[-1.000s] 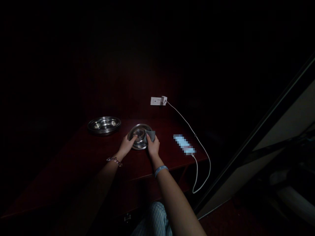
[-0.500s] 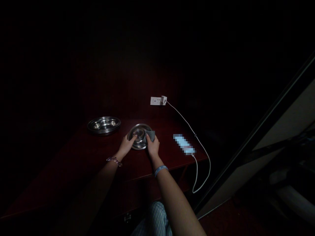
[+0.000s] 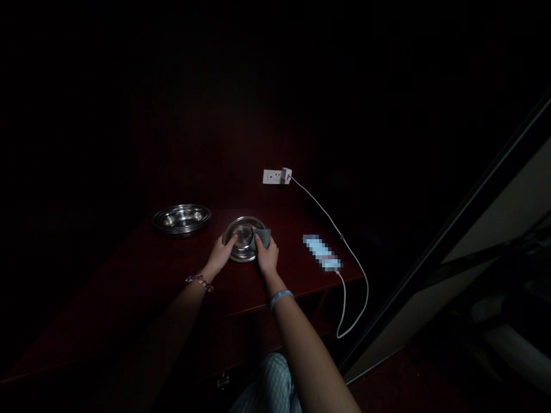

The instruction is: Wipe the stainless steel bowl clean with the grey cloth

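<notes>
A round, shiny metal plate point(image 3: 243, 254) is held between my two hands, above or on the dark red table point(image 3: 241, 287). My left hand point(image 3: 221, 252) grips its left rim, the thumb lying over the inside. On the right side, my right hand point(image 3: 267, 254) presses a grey cloth point(image 3: 262, 236) against the plate, with the thumb on top of the cloth. The fingers under the plate are hidden. Several stacked metal plates point(image 3: 182, 219) sit on the table to the left.
A lit, blurred phone point(image 3: 322, 252) lies near the table's right edge. Its white cable point(image 3: 367, 281) loops over that edge and up to a charger point(image 3: 286, 175) in the wall socket point(image 3: 271, 176). A drawer latch point(image 3: 222, 381) shows below.
My left thumb has shifted slightly left, towards the plate's rim. My right hand still holds the cloth at the plate's right side.
</notes>
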Available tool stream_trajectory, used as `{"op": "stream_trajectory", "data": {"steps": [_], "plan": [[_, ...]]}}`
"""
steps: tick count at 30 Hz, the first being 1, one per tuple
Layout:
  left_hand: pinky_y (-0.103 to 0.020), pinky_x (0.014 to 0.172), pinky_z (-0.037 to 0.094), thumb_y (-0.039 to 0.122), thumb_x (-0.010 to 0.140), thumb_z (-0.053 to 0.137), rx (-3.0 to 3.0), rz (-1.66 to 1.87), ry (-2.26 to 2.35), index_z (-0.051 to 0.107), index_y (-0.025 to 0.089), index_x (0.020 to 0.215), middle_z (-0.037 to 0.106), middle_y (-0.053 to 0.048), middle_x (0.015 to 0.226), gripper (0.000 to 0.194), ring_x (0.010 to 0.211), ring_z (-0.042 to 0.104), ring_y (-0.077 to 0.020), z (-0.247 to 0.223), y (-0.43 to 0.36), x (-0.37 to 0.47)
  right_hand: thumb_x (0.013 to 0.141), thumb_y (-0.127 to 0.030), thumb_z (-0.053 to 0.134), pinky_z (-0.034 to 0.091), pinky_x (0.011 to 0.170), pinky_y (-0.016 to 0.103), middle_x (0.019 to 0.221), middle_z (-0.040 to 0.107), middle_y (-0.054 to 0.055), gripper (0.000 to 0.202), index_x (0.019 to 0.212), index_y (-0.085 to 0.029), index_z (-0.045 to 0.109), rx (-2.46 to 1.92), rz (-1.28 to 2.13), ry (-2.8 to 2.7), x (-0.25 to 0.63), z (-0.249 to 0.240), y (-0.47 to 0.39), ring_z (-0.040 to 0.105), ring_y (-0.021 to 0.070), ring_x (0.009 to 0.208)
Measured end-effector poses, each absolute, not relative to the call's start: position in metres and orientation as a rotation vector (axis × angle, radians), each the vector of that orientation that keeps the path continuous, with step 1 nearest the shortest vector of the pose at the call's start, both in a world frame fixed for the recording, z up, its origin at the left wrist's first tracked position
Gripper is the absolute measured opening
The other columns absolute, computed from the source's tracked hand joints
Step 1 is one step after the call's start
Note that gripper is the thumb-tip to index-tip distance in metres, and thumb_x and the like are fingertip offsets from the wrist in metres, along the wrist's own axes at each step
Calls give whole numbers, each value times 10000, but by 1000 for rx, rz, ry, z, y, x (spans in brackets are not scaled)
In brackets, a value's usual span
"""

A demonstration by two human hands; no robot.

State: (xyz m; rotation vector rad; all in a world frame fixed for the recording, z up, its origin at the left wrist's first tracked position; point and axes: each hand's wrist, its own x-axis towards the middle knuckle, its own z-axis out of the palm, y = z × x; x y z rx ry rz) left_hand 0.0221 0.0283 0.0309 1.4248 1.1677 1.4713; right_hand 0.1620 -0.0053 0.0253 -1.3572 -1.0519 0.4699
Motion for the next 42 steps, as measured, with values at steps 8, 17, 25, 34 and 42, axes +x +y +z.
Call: {"op": "stream_trajectory", "data": {"steps": [8, 17, 25, 34, 42], "plan": [[-395, 978, 487, 347, 790, 546, 1464, 1433, 1246, 661, 136, 938, 735, -152, 1041, 282, 1037, 675, -276, 30, 33, 22, 845, -415, 612, 502, 790, 290, 961, 754, 102, 287, 968, -175, 709, -1339, 466, -1053, 162, 26, -6, 703, 236, 889], [-375, 984, 495, 316, 802, 560, 1423, 1377, 1286, 652, 127, 975, 734, -151, 1067, 271, 1074, 670, -261, 33, 31, 24, 858, -432, 601, 503, 786, 272, 969, 756, 99, 307, 980, -173, 713, -1334, 463, -1048, 162, 25, -6, 705, 223, 889], [-389, 994, 498, 361, 754, 651, 1355, 1390, 1082, 656, 115, 1034, 731, -144, 1106, 373, 1112, 658, -263, 31, 31, 26, 862, -452, 596, 508, 786, 272, 975, 757, 106, 332, 991, -173, 721, -1340, 465, -1027, 163, 23, -4, 709, 228, 908], [-377, 1055, 463, 368, 780, 674, 1372, 1347, 1025, 624, 137, 1158, 683, -129, 1242, 446, 1171, 634, -236, 36, 23, 31, 846, -476, 608, 517, 775, 280, 966, 758, 120, 367, 982, -157, 726, -1342, 471, -1000, 163, 23, -3, 714, 238, 903], [-371, 1091, 432, 267, 795, 661, 1358, 1350, 982, 625, 144, 1166, 668, -120, 1273, 392, 1196, 619, -221, 38, 21, 31, 837, -479, 624, 519, 760, 270, 947, 761, 114, 350, 954, -164, 722, -1334, 474, -999, 163, 21, -2, 714, 227, 887]]}}
